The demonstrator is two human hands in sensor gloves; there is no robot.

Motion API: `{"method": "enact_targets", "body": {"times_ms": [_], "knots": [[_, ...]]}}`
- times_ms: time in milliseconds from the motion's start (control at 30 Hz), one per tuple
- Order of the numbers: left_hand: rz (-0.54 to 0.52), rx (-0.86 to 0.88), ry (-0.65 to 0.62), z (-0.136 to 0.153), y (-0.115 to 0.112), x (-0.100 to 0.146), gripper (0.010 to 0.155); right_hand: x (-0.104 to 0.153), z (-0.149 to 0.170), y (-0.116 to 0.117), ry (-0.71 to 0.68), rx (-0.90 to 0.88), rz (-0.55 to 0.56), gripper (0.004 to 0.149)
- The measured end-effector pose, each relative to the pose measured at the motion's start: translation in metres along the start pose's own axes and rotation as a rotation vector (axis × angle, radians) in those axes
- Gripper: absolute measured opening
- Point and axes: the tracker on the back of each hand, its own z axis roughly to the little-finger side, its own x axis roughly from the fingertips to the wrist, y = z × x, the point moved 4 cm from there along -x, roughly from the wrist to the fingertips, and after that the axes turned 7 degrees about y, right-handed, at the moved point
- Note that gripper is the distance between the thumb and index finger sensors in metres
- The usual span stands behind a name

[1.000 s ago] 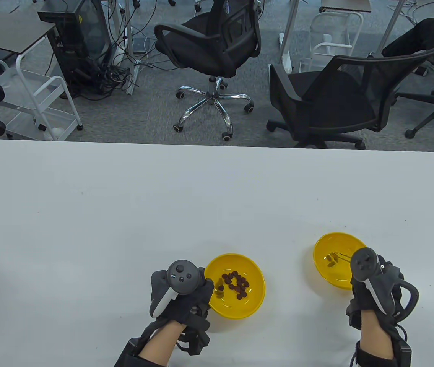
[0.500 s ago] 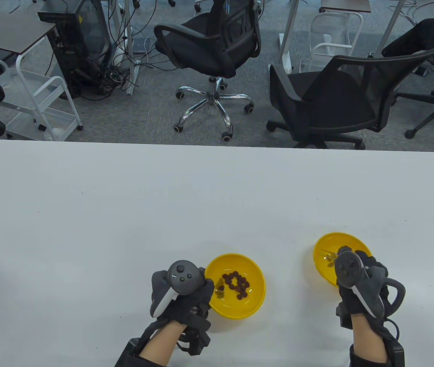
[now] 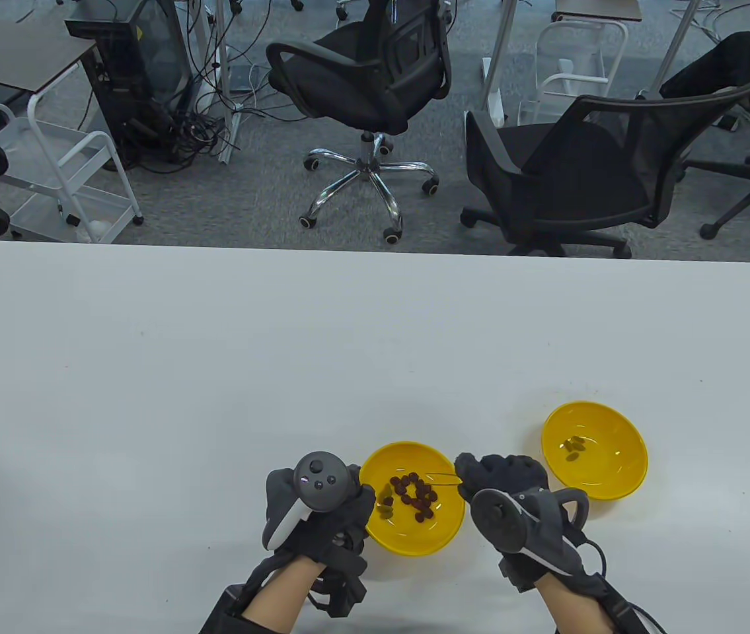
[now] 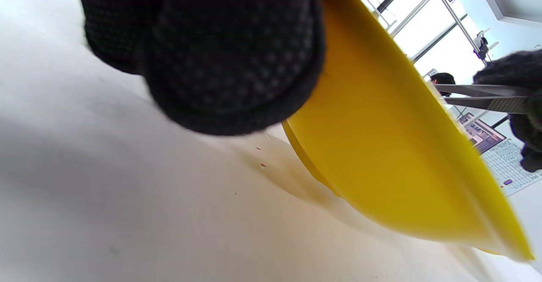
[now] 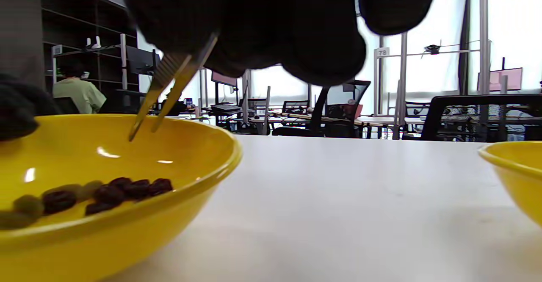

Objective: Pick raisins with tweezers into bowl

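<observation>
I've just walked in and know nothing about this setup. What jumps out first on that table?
Two bright yellow bowls on the white table: the nearer bowl holds a heap of dark raisins, the right-hand bowl only a few. Two black-gloved hands flank the nearer bowl: the left hand touches its rim, and the right hand holds thin metal tweezers over the raisins, tips apart.

Two yellow bowls (image 3: 414,538) (image 3: 619,482), one pair of tweezers (image 3: 437,475), two gloved hands (image 3: 318,508) (image 3: 513,502), two office chairs (image 3: 368,72) (image 3: 579,172).
</observation>
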Motion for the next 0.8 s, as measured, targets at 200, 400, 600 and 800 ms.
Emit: {"method": "enact_targets", "body": {"times_ms": [200, 400, 600, 800], "knots": [[0.01, -0.006, -0.013, -0.004, -0.004, 0.001, 0.056, 0.006, -0.016, 0.011, -0.014, -0.004, 0.005, 0.046], [0.012, -0.013, -0.018, -0.008, -0.007, 0.001, 0.056, 0.006, -0.02, 0.019, -0.018, -0.01, -0.03, 0.046], [0.015, -0.018, -0.024, -0.011, -0.009, 0.0, 0.056, 0.007, -0.024, 0.023, -0.015, 0.032, -0.029, 0.046], [0.015, -0.017, -0.028, -0.012, -0.01, 0.0, 0.056, 0.007, -0.025, 0.024, -0.012, 0.051, -0.028, 0.046]]}}
